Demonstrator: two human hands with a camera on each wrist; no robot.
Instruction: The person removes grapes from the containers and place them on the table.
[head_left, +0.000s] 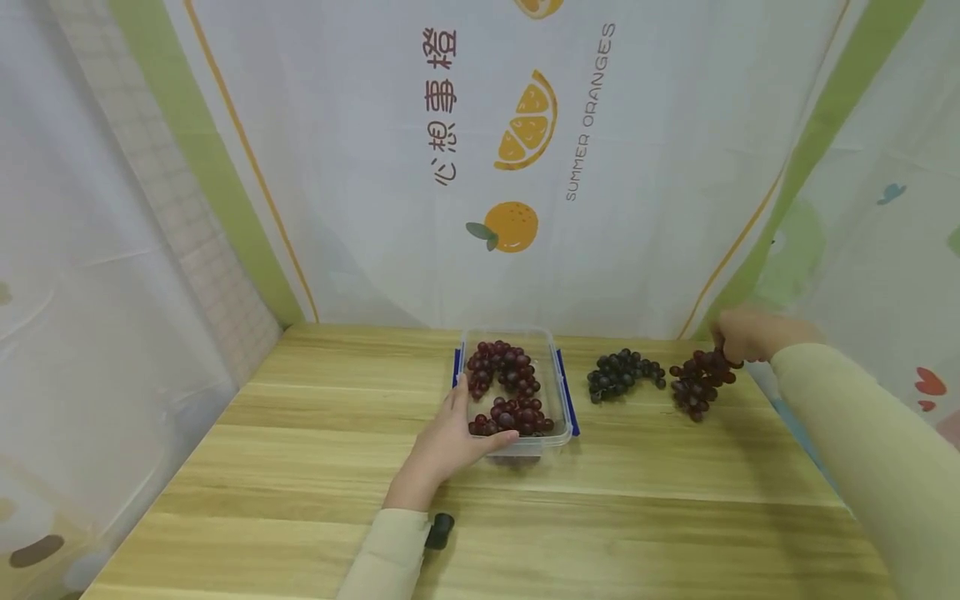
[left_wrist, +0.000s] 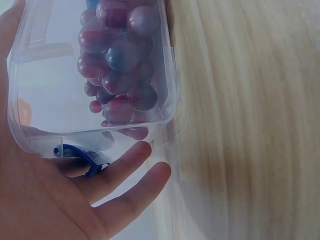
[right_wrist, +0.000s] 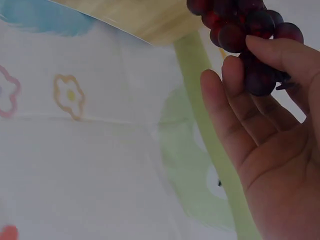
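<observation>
A clear plastic container (head_left: 542,442) with blue side latches (head_left: 567,393) stands on the table, two bunches of red grapes (head_left: 504,360) inside it. My left hand (head_left: 448,437) rests against its near left corner, thumb along the front rim and fingers down the left side; in the left wrist view two fingertips (left_wrist: 137,154) extend straight past the latch. At the table's right end my right hand (head_left: 753,332) pinches the top of another bunch of red grapes (head_left: 697,386) between thumb and fingers. Its lower grapes hang close over the tabletop.
A bunch of dark grapes (head_left: 618,373) lies on the wooden table (head_left: 315,467) between the container and the held bunch. A white curtain (head_left: 360,208) with orange prints hangs along the back edge, and more printed cloth (head_left: 885,275) hangs at the right.
</observation>
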